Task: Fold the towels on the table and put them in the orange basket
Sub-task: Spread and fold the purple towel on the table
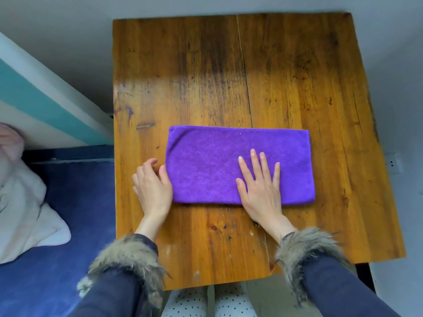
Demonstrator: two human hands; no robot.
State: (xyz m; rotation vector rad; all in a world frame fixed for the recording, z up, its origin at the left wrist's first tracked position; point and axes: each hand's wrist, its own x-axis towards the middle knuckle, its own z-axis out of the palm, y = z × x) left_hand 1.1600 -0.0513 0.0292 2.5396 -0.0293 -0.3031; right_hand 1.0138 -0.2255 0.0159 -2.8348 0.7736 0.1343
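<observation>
At the far left a pale pink cloth (25,202) lies crumpled on a dark blue bed cover (68,225), and behind it a wall band (34,97) of teal and white runs at a slant to the table's left edge. The wooden table (286,76) fills the middle; its surface is orange-brown, glossy and worn, with dark stains and a long crack from the far edge to the near edge. The far half of the table is bare, and bare wood also shows to the right of the towel and between the towel and the near edge.

The left hand (153,188) rests on the wood at the towel's short left edge. Its fingers are loosely curled and the thumb touches that edge; whether it pinches the cloth I cannot tell. The purple towel (217,156) lies flat on the near half of the table as a long rectangle with rounded corners. Its material is soft and fuzzy, and a thin stitched hem shows along the far side.

The right hand (261,186) lies open and flat on the towel's right half, fingers spread, the heel of the palm at the near edge. It grips nothing. Both sleeves (332,289) are dark blue with shaggy grey-brown fur cuffs. The orange basket is not in view.
</observation>
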